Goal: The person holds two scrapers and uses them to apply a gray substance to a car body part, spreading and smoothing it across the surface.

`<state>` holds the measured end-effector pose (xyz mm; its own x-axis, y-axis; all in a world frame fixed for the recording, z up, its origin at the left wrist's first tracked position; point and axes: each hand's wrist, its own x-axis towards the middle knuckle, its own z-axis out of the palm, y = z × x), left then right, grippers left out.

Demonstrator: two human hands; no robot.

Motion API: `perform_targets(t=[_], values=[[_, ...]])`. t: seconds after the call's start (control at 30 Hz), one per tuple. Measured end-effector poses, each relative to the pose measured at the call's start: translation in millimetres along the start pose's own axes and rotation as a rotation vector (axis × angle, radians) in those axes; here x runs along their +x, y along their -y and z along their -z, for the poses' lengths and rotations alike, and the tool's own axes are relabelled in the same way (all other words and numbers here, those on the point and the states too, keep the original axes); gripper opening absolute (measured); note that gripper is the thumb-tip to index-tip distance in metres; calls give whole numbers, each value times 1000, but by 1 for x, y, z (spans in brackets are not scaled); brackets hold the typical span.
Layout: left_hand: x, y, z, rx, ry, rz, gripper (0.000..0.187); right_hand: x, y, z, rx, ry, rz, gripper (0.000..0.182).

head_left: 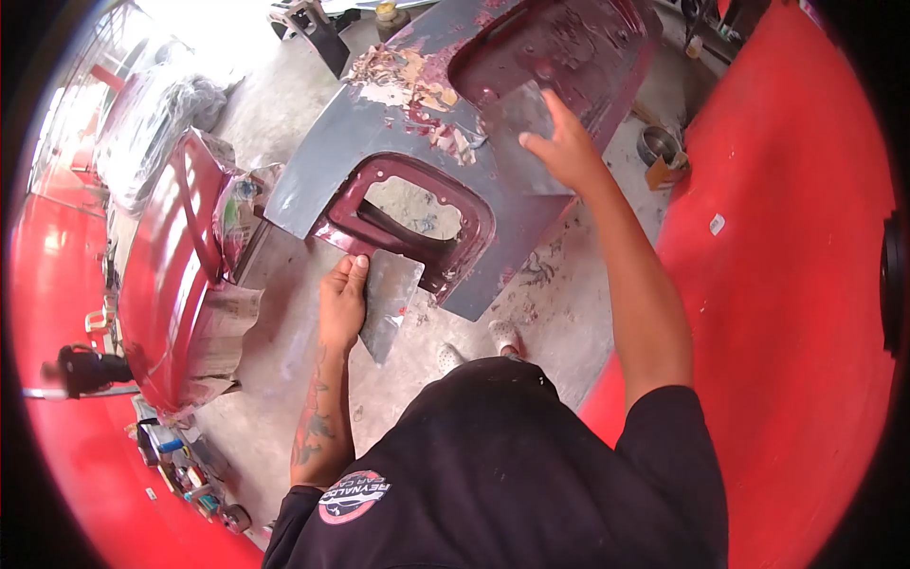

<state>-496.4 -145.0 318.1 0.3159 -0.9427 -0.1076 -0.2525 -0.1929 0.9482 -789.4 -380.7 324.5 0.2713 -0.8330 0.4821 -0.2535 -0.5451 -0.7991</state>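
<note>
My left hand (343,296) pinches a thin grey rectangular plate (391,305) by its edge, thumb on top, just in front of a car body panel (332,142). Another thin grey plate (517,133) is gripped in my right hand (567,147), thumb and index finger showing along its side. That second plate overlaps the panel's right part, close to the dark red recess (588,57). Grey covers much of the panel, with maroon around its oval cut-out (417,209). Patches of flaking paint and beige filler (408,90) lie across its upper middle.
A glossy red car part (166,275) with paper on it stands at the left. Bright red surfaces (787,237) flank both sides. Tools and cans (194,488) lie at lower left. A metal bowl (658,142) sits right of the panel. Paint flakes dot the concrete floor (550,332).
</note>
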Motion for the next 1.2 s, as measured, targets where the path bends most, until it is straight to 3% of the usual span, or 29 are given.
perform_targets(t=[0.23,0.3,0.37,0.5,0.6,0.83,1.0,1.1,1.17,1.2], values=[[-1,-6,-4,-18,1,4,32,-6,53,-4,-4,51,-241,69],[-2,-3,-2,-35,3,17,32,-39,27,-11,18,-120,-168,69],[-2,-2,-3,-16,-18,9,31,-80,15,-15,34,-194,-335,70],[-3,-3,-3,7,-19,-16,31,-89,58,-35,105,-340,-390,66],[-2,-1,-6,-67,-18,-23,31,-58,78,-35,26,-393,-488,44],[-3,3,-2,-66,6,-19,30,-73,67,-60,73,-447,-337,50],[0,-1,-3,-66,21,-17,32,-66,67,-43,132,-336,-412,53],[3,7,4,118,2,-31,32,-82,57,-56,145,-379,-354,53],[-2,2,-1,64,5,-50,32,-69,71,-65,-15,-484,-276,53],[-3,-1,-3,-26,15,-18,33,-56,81,-58,54,-421,-399,52]])
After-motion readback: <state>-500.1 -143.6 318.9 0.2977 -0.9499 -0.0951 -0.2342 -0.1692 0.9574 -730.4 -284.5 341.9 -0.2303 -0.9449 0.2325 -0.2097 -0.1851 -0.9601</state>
